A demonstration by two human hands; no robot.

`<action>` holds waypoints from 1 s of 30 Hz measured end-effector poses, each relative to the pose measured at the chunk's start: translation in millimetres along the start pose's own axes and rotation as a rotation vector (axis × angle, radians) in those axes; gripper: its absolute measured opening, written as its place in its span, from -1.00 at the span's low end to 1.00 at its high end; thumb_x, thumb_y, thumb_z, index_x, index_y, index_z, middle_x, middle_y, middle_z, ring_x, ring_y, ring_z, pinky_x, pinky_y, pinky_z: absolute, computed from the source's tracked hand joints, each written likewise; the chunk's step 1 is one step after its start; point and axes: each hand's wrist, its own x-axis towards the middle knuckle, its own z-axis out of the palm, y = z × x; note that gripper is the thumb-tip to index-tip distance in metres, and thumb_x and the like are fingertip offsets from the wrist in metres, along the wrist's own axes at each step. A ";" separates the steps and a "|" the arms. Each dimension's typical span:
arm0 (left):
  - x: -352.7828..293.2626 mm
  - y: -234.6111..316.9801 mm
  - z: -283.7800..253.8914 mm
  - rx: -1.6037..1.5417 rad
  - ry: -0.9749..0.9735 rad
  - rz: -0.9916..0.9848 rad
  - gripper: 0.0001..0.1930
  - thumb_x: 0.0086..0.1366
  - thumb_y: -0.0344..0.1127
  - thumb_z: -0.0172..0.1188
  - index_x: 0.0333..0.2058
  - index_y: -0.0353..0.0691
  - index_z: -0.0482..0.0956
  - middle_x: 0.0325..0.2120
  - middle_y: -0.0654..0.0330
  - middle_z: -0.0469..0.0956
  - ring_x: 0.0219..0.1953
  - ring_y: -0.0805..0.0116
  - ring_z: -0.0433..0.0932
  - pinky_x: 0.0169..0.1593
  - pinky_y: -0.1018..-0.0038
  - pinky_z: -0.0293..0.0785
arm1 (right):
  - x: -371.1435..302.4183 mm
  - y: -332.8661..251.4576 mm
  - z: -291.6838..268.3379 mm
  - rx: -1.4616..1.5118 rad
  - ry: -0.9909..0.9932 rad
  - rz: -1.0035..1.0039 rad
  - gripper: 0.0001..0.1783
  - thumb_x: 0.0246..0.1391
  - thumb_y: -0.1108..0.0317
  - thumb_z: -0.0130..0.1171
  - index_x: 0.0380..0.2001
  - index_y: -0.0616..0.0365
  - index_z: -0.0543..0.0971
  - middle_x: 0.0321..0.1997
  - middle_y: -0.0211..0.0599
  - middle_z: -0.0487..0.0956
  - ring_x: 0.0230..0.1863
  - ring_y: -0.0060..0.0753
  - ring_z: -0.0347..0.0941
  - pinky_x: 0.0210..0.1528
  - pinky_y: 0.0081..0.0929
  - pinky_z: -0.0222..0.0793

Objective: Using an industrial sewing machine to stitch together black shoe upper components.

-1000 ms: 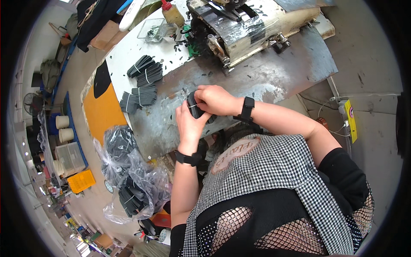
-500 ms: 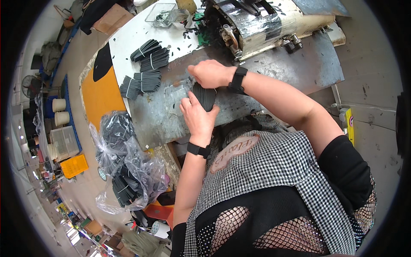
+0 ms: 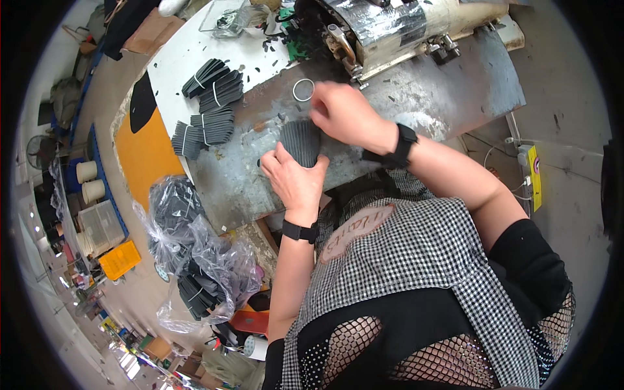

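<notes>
From the bundle of grey strips [image 3: 301,140], a lettered patch [image 3: 357,231] sits at 5 o'clock on my checked apron [image 3: 406,253], and a yellow sign [image 3: 535,177] at 3. The slim dark strips lie packed side by side on the metal surface [image 3: 237,179]. My left hand [image 3: 299,182] grips their near end between thumb and fingers. My right hand [image 3: 351,112], blurred, curls beside a white band [image 3: 294,91] at 12 o'clock; I can't tell whether I'm holding it. Bare metal lies at 9, the near edge at 6, the machine [image 3: 390,42] at 1.
</notes>
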 end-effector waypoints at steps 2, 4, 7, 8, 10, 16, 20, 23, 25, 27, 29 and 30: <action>1.3 2.9 -2.0 -0.003 -0.023 0.028 -0.18 -0.17 -0.09 0.39 0.00 -0.57 0.33 -0.23 -0.07 0.35 -0.08 -0.02 0.33 0.02 0.22 0.35 | -25.6 8.1 -2.9 0.156 -0.192 0.181 -0.68 -0.16 0.28 0.31 -0.37 0.27 0.51 -0.49 -0.12 0.57 -0.44 -0.12 0.54 -0.35 -0.33 0.44; 3.1 2.1 -3.7 -0.198 -0.206 -0.087 -0.17 -0.08 -0.09 0.41 0.05 -0.59 0.28 -0.24 -0.05 0.38 -0.21 0.10 0.44 -0.12 0.29 0.45 | -40.5 11.7 2.8 0.272 -0.276 0.278 -0.52 -0.16 0.12 0.37 -0.34 0.35 0.51 -0.48 -0.08 0.59 -0.44 -0.26 0.56 -0.36 -0.41 0.44; 3.4 -14.0 3.6 -0.375 -0.250 -0.070 -0.18 0.01 -0.13 0.40 0.09 -0.59 0.23 -0.28 -0.01 0.42 -0.39 0.30 0.51 -0.32 0.44 0.50 | -52.1 11.8 9.4 0.270 -0.141 0.242 -0.44 -0.20 0.06 0.40 -0.32 0.36 0.49 -0.49 -0.10 0.58 -0.47 -0.26 0.55 -0.39 -0.41 0.44; 3.3 -15.1 6.9 -0.494 -0.162 -0.105 -0.26 0.02 -0.19 0.40 0.06 -0.56 0.27 -0.39 0.09 0.47 -0.51 0.46 0.49 -0.43 0.58 0.46 | -52.4 7.2 4.5 0.289 -0.170 0.284 -0.36 -0.26 0.02 0.43 -0.25 0.34 0.47 -0.43 -0.10 0.56 -0.40 -0.23 0.54 -0.34 -0.38 0.43; 7.9 -13.3 1.6 -0.556 -0.205 -0.161 -0.28 0.02 -0.18 0.41 0.03 -0.54 0.30 -0.43 0.12 0.48 -0.53 0.49 0.47 -0.44 0.59 0.45 | -58.9 11.6 13.2 0.230 -0.111 0.242 -0.36 -0.27 0.05 0.44 -0.24 0.32 0.46 -0.39 -0.09 0.54 -0.35 -0.19 0.53 -0.30 -0.35 0.42; 16.9 -13.8 -1.2 -0.487 -0.225 -0.147 -0.40 -0.01 -0.13 0.44 -0.13 -0.43 0.40 -0.56 0.24 0.52 -0.56 0.58 0.46 -0.44 0.63 0.40 | -62.7 7.8 22.9 0.124 -0.035 0.267 -0.41 -0.30 0.15 0.44 -0.24 0.25 0.44 -0.29 -0.08 0.50 -0.26 -0.06 0.47 -0.24 -0.25 0.39; 16.4 -15.2 -2.4 -0.485 -0.192 -0.126 -0.43 -0.01 -0.16 0.44 -0.15 -0.40 0.40 -0.60 0.23 0.50 -0.61 0.54 0.45 -0.47 0.59 0.41 | -63.4 8.3 25.8 0.117 -0.024 0.284 -0.43 -0.30 0.16 0.44 -0.25 0.22 0.44 -0.29 -0.11 0.50 -0.27 -0.06 0.47 -0.26 -0.25 0.38; 16.1 -18.4 -1.7 -0.529 -0.197 -0.148 -0.43 -0.02 -0.16 0.45 -0.15 -0.39 0.41 -0.58 0.23 0.52 -0.59 0.54 0.46 -0.46 0.59 0.42 | -63.3 7.2 26.3 0.120 -0.008 0.281 -0.45 -0.30 0.18 0.44 -0.26 0.23 0.43 -0.28 -0.11 0.50 -0.28 -0.07 0.47 -0.26 -0.25 0.38; 16.3 -18.2 -1.8 -0.552 -0.200 -0.157 -0.43 -0.03 -0.16 0.45 -0.15 -0.38 0.42 -0.57 0.24 0.52 -0.57 0.56 0.47 -0.44 0.59 0.42 | -63.2 6.6 25.9 0.126 -0.001 0.274 -0.46 -0.28 0.20 0.42 -0.27 0.25 0.43 -0.29 -0.09 0.49 -0.28 -0.06 0.46 -0.26 -0.24 0.39; 16.7 -12.5 -1.7 -0.479 -0.192 -0.152 -0.42 -0.06 -0.16 0.43 -0.14 -0.41 0.42 -0.58 0.20 0.53 -0.56 0.46 0.51 -0.43 0.51 0.45 | -63.3 3.1 25.9 0.132 0.007 0.271 -0.48 -0.27 0.21 0.41 -0.28 0.27 0.42 -0.30 -0.08 0.48 -0.28 -0.05 0.46 -0.26 -0.23 0.39; 16.6 -7.5 7.4 -0.227 -0.084 -0.032 -0.40 -0.08 -0.15 0.41 -0.14 -0.43 0.41 -0.59 0.19 0.53 -0.56 0.38 0.52 -0.41 0.46 0.46 | -63.5 -9.7 27.8 -0.141 0.074 0.143 -0.53 -0.27 0.27 0.33 -0.31 0.30 0.40 -0.27 0.00 0.46 -0.23 0.02 0.46 -0.23 -0.24 0.43; 17.4 -5.3 10.8 0.026 0.023 0.089 -0.38 -0.11 -0.14 0.38 -0.14 -0.45 0.41 -0.61 0.17 0.52 -0.56 0.31 0.54 -0.40 0.42 0.47 | -62.2 -10.4 36.1 -0.193 0.111 0.101 -0.54 -0.29 0.30 0.31 -0.32 0.33 0.39 -0.29 -0.01 0.44 -0.25 0.02 0.45 -0.24 -0.27 0.44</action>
